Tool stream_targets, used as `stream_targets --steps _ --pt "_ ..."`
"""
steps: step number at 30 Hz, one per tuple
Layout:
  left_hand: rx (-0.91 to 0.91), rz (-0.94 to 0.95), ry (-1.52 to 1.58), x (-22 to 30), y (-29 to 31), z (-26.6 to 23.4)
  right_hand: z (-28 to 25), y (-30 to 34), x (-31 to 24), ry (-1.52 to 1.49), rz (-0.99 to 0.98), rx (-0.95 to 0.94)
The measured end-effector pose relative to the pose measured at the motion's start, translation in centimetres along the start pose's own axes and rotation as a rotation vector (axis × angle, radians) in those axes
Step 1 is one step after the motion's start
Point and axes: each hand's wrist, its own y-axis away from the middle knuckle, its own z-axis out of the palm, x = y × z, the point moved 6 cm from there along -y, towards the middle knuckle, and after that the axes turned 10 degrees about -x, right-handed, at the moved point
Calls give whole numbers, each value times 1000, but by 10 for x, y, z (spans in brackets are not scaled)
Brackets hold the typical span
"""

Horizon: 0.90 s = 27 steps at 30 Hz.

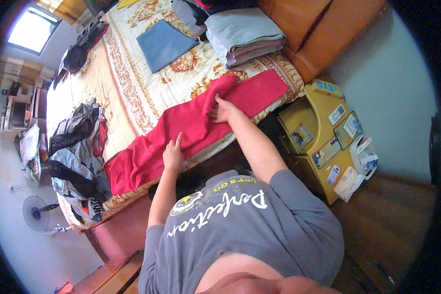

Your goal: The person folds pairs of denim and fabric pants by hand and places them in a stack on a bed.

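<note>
A pair of red trousers, by its long shape [181, 122], lies stretched along the near edge of the bed, smoother toward the right and crumpled at the left end. My left hand [173, 156] rests on the near side of the cloth, index finger stretched out and the other fingers partly bent. Farther right, my right hand [223, 110] lies on a raised fold, its thumb spread apart from the fingers. Some fingertips of both hands are hard to make out against the red fabric.
A folded blue garment [165, 45] and a stack of folded clothes [244, 35] lie across the patterned bedspread [144, 93]. Loose dark and grey clothes [73, 130] are heaped at the left. A yellow cabinet [323, 117] stands right of the bed, a fan [36, 213] at lower left.
</note>
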Motion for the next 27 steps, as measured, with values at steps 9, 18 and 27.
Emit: stream_targets --steps 9,18,27 --pt "-217 -32 -2 4 -13 11 23 21 -42 -483 -205 -422" --pt "-242 23 -113 10 -15 6 -52 77 -115 -426 -816 84" --pt "-115 55 -149 22 -23 -32 -76 164 -183 838 -1196 619"
